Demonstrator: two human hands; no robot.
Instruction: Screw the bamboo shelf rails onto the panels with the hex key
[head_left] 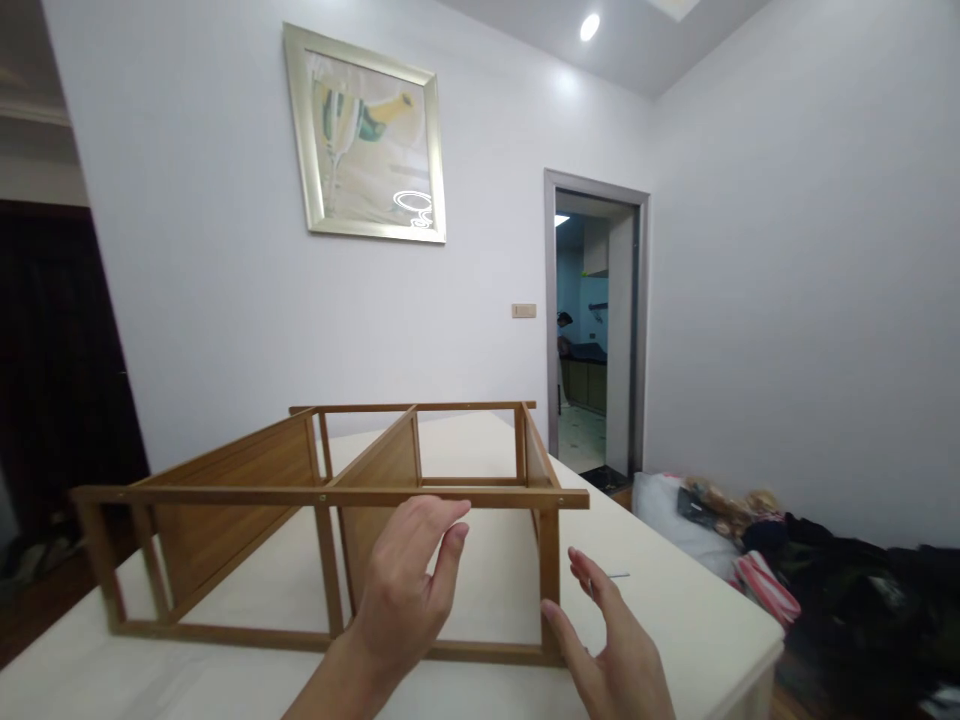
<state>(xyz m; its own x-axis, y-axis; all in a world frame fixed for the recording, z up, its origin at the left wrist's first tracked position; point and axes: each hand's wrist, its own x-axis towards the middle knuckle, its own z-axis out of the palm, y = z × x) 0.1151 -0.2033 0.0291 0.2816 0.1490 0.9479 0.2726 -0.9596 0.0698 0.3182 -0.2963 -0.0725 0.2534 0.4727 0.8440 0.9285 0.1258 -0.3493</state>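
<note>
A brown wooden shelf frame (450,497) with panel shelves lies on its side on the white table (701,610). In front of its upper near rail is my left hand (409,575), fingers curved and held together. A small gap shows between thumb and fingertips, with nothing visible in it. My right hand (615,640) is by the frame's right end, thumb and fingers spread apart. Its thumb tip overlaps the end post (550,570); whether they touch I cannot tell. A thin metal rod (619,575) shows just beyond the right fingers, partly hidden by them.
Clothes (847,610) and a pale bag (675,520) are heaped right of the table. Behind stands a wall with a framed picture (302,130) and a switch plate (523,311). An open doorway (551,300) leads to another room. A dark door (60,350) is at left.
</note>
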